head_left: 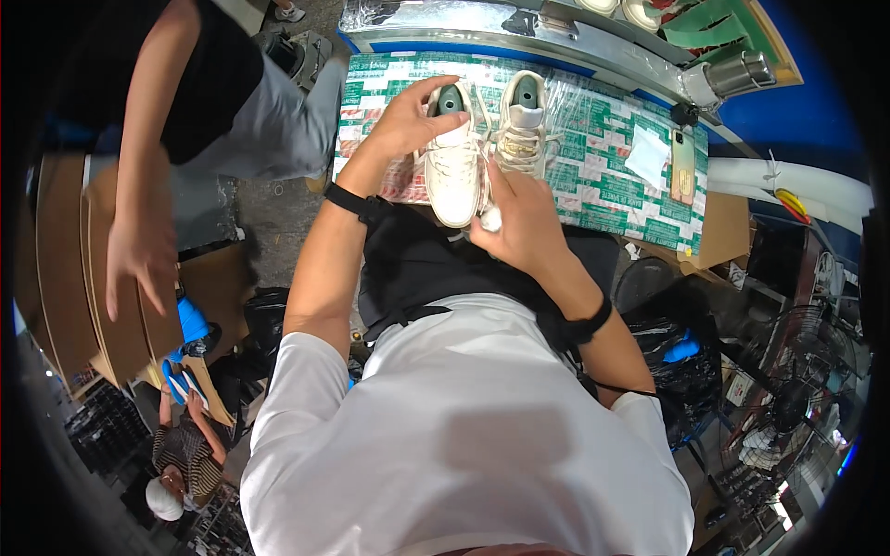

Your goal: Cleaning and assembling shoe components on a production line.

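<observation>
Two cream lace-up sneakers stand side by side on the table, toes toward me, with dark green insoles showing. My left hand (pixel 413 122) is closed round the collar of the left sneaker (pixel 454 181), thumb at its opening and fingers along the far heel. My right hand (pixel 526 218) is bent in between the two shoes, its forefinger against the left sneaker's side near the laces. By its thumb shows a small white rounded thing (pixel 491 220), which I cannot make out. The front of the right sneaker (pixel 521 139) is hidden behind this hand.
Green-and-white printed covering wraps the table (pixel 593 190). A phone (pixel 682 167) and a white paper (pixel 648 156) lie at its right. Beyond runs a metal-edged ledge (pixel 445 30). Another person's arm (pixel 153 139) hangs at left; a fan (pixel 788 408) stands at lower right.
</observation>
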`<state>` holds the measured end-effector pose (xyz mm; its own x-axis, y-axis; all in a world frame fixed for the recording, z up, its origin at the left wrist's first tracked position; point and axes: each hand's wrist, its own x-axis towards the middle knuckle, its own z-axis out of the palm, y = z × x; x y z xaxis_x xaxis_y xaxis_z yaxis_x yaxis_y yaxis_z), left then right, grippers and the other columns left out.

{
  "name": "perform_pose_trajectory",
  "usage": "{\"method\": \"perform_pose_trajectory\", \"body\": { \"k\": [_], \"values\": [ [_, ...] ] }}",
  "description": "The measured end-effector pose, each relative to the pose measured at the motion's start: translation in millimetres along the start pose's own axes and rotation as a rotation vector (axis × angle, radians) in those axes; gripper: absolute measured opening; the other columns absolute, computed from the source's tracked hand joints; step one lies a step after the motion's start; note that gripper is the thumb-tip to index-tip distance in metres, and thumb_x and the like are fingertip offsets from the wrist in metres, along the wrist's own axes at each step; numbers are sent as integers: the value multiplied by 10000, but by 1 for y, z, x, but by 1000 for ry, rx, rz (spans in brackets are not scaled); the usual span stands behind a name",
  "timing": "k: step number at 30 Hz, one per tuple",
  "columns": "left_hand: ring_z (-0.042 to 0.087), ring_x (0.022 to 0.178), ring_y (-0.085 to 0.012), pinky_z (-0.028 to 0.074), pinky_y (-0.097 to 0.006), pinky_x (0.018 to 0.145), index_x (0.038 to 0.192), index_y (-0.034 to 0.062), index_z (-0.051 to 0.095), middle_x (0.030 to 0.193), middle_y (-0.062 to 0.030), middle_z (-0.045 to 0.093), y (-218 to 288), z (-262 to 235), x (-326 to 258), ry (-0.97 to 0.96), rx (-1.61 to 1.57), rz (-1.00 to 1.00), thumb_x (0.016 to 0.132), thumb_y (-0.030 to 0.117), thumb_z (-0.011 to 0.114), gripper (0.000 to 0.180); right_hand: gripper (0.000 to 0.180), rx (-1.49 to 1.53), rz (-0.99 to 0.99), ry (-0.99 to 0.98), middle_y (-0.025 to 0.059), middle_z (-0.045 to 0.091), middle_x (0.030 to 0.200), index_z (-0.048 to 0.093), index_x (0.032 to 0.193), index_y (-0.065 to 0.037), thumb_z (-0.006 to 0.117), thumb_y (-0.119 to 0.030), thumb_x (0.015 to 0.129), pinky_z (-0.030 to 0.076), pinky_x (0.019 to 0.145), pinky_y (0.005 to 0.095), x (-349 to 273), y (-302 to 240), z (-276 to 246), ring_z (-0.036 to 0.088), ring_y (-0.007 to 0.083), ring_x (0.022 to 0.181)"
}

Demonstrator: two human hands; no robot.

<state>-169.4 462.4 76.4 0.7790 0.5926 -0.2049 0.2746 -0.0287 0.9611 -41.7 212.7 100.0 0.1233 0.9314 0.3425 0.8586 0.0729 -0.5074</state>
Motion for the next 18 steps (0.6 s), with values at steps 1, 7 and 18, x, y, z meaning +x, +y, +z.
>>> {"method": "perform_pose_trajectory", "body": {
  "k": [1,7,18],
  "values": [
    [624,1404,-285,504,-392,1176,1554,64,642,1520,-187,656,-3,-4,-1,18,-11,15,920,284,934,732,850,53,84,-133,189,666,1043,594,1487,88,880,-293,783,517,844,499,-4,-12,-21,670,390,959],
    [641,1335,-226,531,-363,1126,1563,90,636,1459,-125,690,-12,5,3,95,184,127,940,223,925,700,818,325,198,-170,239,693,1145,586,1511,88,862,-259,823,539,955,504,-2,-14,-33,683,426,1071],
    [644,1336,-268,559,-398,1094,1557,135,665,1468,-110,703,6,4,-2,50,55,25,953,204,910,656,764,120,175,-246,166,657,1026,642,1402,101,850,-285,776,508,863,489,-29,-19,-64,669,356,958]
  ]
}}
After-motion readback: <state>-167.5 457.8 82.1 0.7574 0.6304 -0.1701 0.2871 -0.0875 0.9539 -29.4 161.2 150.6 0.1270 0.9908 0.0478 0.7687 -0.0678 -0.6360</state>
